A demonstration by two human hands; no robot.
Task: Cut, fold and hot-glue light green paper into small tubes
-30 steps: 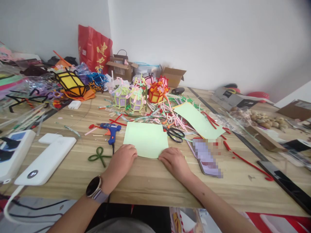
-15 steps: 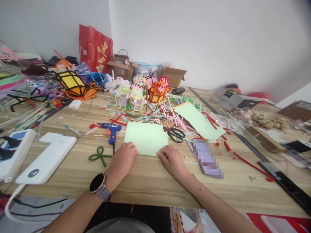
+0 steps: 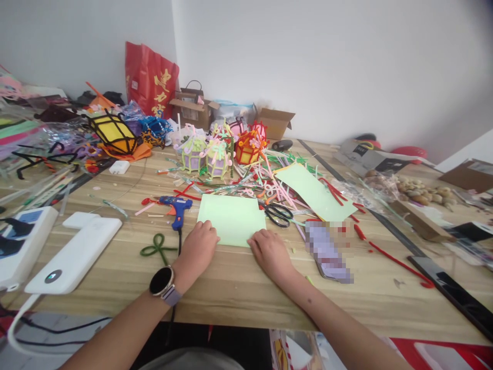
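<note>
we see the pale green sheet (image 3: 232,218) lying flat at the centre of the frame, just beyond both hands, its longer side seeming to run left to right. neither hand is nearer: our left hand (image 3: 199,244) rests on its lower-left corner, our right hand (image 3: 270,252) on its lower-right. fingers of both are curled and close together; whether they pinch the paper we cannot tell. black-handled scissors (image 3: 280,214) crowd its right edge, the blue glue gun (image 3: 178,208) sits left of it, and loose fuzzy stems (image 3: 246,184) hem in its far edge. a phone (image 3: 325,249) lies right of our right hand.
</note>
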